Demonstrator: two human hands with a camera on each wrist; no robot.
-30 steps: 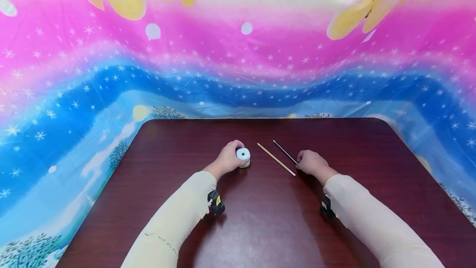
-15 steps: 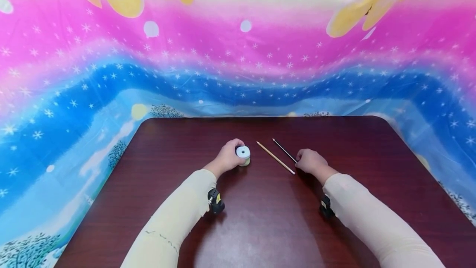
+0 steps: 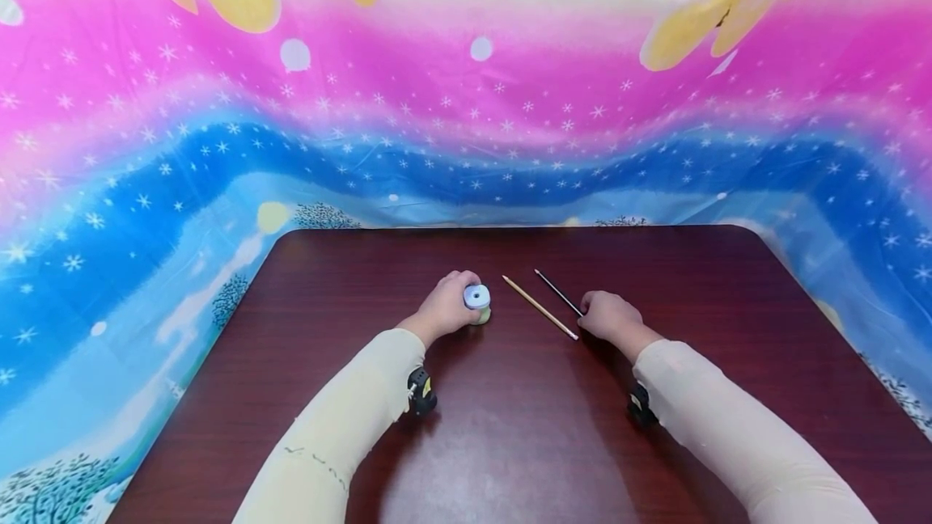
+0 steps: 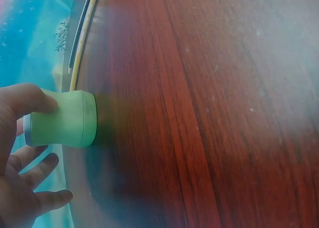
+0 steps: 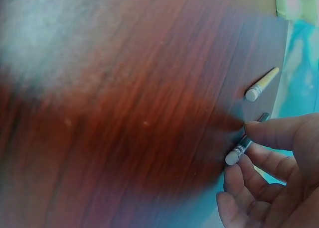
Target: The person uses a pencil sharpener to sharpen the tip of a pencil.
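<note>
My left hand [image 3: 450,307] grips a small green pencil sharpener [image 4: 65,118] between thumb and fingers; its pale round top [image 3: 476,295] has a dark hole in the middle. In the left wrist view the sharpener stands upright on the table, the other fingers spread beside it. My right hand [image 3: 608,317] pinches a black pencil [image 3: 557,291] near its eraser end [image 5: 233,158], which shows between the fingers in the right wrist view. The pencil's tip points away to the far left. A yellow pencil [image 3: 540,307] lies between the two hands, its white eraser end toward me.
The dark reddish-brown table [image 3: 510,427] has rounded far corners. A colourful printed cloth [image 3: 466,136] hangs behind it and along both sides. A small black camera [image 3: 421,393] is strapped at the left wrist, and another black camera [image 3: 641,404] at the right.
The head view has shifted very slightly. Both hands keep their holds on the sharpener and the black pencil, with hardly any movement; the yellow pencil lies still.
</note>
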